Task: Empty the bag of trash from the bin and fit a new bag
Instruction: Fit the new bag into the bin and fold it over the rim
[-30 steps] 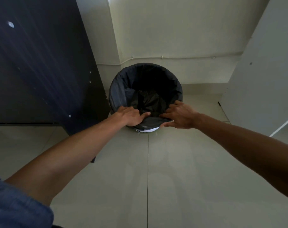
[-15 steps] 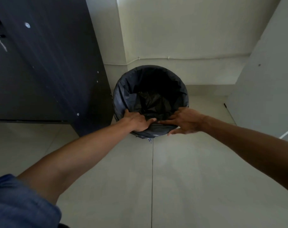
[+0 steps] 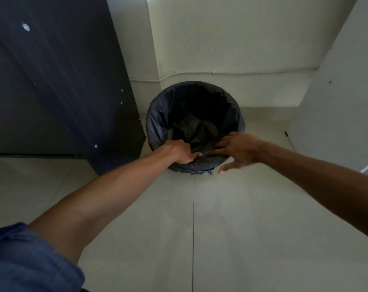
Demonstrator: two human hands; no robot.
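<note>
Head view: crinkled black plastic bag [image 3: 157, 127] forms round mouth.

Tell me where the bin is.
In the head view the bin stands on the floor at centre, by the back wall, right of the dark cabinet. The left hand grips its black bag at the near rim, the right hand beside it.

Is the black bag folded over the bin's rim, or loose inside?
Folded over: the black bag drapes outside the rim all around its visible edge; the left hand grips it at the near side.
</note>
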